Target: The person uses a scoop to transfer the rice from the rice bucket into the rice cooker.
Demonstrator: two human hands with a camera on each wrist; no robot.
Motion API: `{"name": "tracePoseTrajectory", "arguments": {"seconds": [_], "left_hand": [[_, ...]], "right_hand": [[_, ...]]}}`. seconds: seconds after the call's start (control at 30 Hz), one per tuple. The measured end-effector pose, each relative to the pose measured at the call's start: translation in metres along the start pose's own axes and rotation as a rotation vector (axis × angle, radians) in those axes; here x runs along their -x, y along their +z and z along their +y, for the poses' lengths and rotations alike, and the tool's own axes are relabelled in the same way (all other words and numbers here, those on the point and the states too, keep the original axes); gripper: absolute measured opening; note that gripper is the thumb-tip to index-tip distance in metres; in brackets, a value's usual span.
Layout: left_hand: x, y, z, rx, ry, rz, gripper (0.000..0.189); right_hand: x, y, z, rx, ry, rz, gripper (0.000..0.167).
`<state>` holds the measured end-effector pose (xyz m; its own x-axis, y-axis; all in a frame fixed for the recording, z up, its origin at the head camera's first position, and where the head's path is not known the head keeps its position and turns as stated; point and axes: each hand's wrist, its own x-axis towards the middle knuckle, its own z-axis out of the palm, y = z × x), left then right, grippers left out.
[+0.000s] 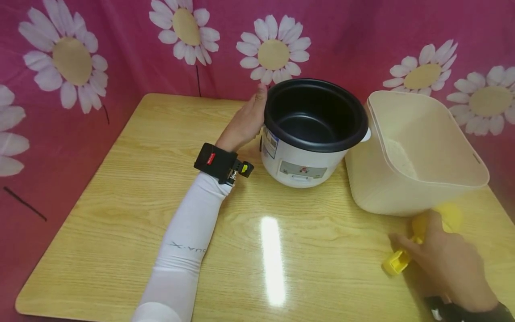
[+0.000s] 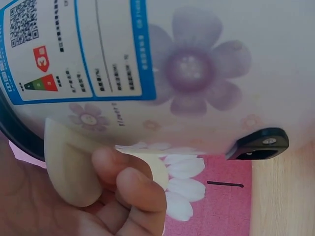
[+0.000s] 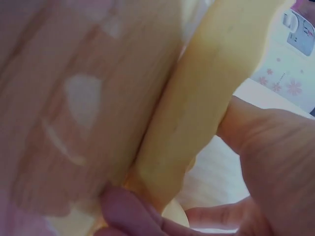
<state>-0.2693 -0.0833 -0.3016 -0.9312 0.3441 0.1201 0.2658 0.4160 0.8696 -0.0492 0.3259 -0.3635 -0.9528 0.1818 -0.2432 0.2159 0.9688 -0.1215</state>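
A white rice cooker [image 1: 301, 167] with a black inner pot [image 1: 318, 118] stands towards the back of the table, lid off. My left hand [image 1: 245, 118] is at its left side, fingers curled under the pale side handle [image 2: 71, 167] in the left wrist view. At the right, my right hand [image 1: 454, 257] grips a yellow scoop [image 1: 396, 263] by its handle, low in front of a cream bin [image 1: 386, 197]. Close up in the right wrist view, the scoop's wavy-edged handle [image 3: 197, 93] lies between thumb and fingers. Pale grains [image 1: 398, 156] lie inside the bin.
The bin stands right beside the cooker on the wooden table [image 1: 132, 214]. A pink cloth [image 1: 124, 40] printed with big daisies hangs behind and around the table. Light glares off the tabletop at its middle.
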Motion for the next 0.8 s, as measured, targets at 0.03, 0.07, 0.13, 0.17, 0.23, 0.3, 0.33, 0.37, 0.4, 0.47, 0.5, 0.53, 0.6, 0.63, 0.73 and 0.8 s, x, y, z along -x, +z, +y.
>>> {"name": "tracePoseTrajectory", "arguments": {"seconds": [0.03, 0.07, 0.13, 0.17, 0.23, 0.3, 0.33, 0.37, 0.4, 0.47, 0.5, 0.53, 0.6, 0.63, 0.73, 0.8], "left_hand": [[0.0, 0.0, 0.0, -0.002, -0.004, -0.001, 0.07], [0.0, 0.0, 0.0, -0.003, -0.003, -0.001, 0.071], [0.0, 0.0, 0.0, -0.004, -0.006, 0.0, 0.071], [0.0, 0.001, 0.0, -0.005, -0.006, 0.002, 0.071], [0.0, 0.001, 0.0, -0.006, -0.004, 0.004, 0.07], [0.0, 0.001, -0.001, -0.006, -0.002, 0.005, 0.069], [0.0, 0.001, -0.001, -0.007, 0.001, 0.004, 0.069], [0.0, 0.001, -0.001, -0.005, -0.001, 0.002, 0.068], [-0.001, 0.001, -0.001, -0.005, -0.003, 0.001, 0.067], [-0.001, 0.001, -0.001, -0.009, -0.003, -0.001, 0.067], [0.0, 0.001, 0.0, -0.011, -0.002, -0.002, 0.067], [-0.001, 0.001, 0.0, -0.013, -0.001, -0.004, 0.067], [-0.001, 0.001, 0.001, -0.02, -0.003, -0.004, 0.067], [-0.001, 0.001, 0.001, -0.022, -0.003, -0.004, 0.067], [-0.001, 0.002, 0.002, -0.028, -0.014, -0.005, 0.068], [-0.001, 0.002, 0.002, -0.032, -0.025, -0.005, 0.068]], "right_hand": [[0.0, 0.0, 0.001, -0.005, -0.01, 0.007, 0.09], [0.0, 0.0, 0.003, -0.01, -0.019, 0.01, 0.089], [0.001, 0.002, 0.006, -0.026, -0.052, 0.039, 0.086], [0.001, 0.003, 0.009, -0.032, -0.063, 0.052, 0.085], [0.0, 0.004, 0.013, -0.045, -0.078, 0.06, 0.086], [0.0, 0.004, 0.018, -0.053, -0.075, 0.048, 0.09], [0.0, 0.003, 0.02, -0.055, -0.068, 0.036, 0.093], [0.0, 0.002, 0.021, -0.052, -0.058, 0.02, 0.096], [0.0, 0.001, 0.023, -0.052, -0.057, 0.006, 0.097], [0.002, -0.001, 0.026, -0.053, -0.035, -0.031, 0.102], [0.003, -0.001, 0.027, -0.057, -0.028, -0.04, 0.102], [0.004, -0.002, 0.029, -0.062, -0.01, -0.061, 0.103], [0.007, -0.002, 0.032, -0.06, 0.013, -0.075, 0.108], [0.008, -0.003, 0.033, -0.059, 0.037, -0.089, 0.113], [0.011, -0.003, 0.038, -0.05, 0.065, -0.075, 0.114], [0.013, -0.003, 0.042, -0.045, 0.081, -0.081, 0.111]]}}
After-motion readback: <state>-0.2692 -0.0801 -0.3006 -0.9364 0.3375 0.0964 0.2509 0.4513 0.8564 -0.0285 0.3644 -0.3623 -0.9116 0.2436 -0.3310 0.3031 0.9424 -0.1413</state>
